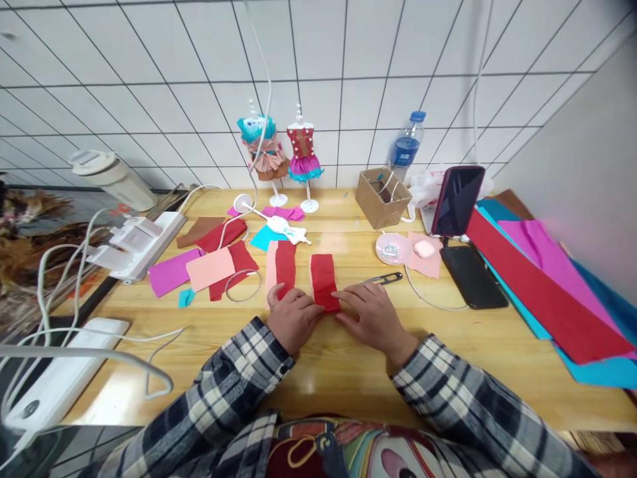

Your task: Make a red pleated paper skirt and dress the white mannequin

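Red strip (324, 277) points lengthwise away from left hand (294, 320) and right hand (373, 315) pinching it.

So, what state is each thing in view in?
Middle red piece: mostly flat
Left hand: at its near edge
Right hand: at its right edge
White mannequin: lying down
Dressed mannequins: upright
Bottle: capped
Cardboard box: open-topped
Pink dish: uncovered
Propped phone: screen dark
Flat black device: unlit
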Demonstrator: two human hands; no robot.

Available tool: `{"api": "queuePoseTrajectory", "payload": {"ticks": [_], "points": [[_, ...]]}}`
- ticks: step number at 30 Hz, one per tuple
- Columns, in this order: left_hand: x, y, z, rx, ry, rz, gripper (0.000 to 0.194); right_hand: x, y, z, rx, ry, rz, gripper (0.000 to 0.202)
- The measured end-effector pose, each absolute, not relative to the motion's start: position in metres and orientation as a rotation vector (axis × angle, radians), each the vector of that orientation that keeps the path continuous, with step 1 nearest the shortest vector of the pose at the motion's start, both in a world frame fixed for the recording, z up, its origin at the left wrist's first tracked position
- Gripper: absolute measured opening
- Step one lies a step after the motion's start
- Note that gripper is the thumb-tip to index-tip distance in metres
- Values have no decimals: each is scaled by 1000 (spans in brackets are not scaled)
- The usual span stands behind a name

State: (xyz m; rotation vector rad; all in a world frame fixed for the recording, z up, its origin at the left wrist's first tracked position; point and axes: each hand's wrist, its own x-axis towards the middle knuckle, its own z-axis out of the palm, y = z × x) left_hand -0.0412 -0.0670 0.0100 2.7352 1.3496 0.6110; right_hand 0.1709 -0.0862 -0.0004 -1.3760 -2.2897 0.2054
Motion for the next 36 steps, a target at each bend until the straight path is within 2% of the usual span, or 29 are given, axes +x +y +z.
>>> {"api": "queuePoseTrajectory", "payload": {"ticks": [3,10,18,26,36], "points": [[-41,-67,10,2716,1348,598,14,169,-85,-2,-1337,-2342,260,17],[-41,-65,10,2652,1322,565,13,167,-82,-6,-1380,-2383,303,16],[-44,-64,12,2518,1350,473,14,164,-68,4,-1486,-2356,639,7],[-43,-58,13,2343,1451,357,13,164,-51,16,-1666,-2334,883,14],[-43,-59,13,2310,1503,300,15,158,-24,30,-1721,-2587,953,19]]}}
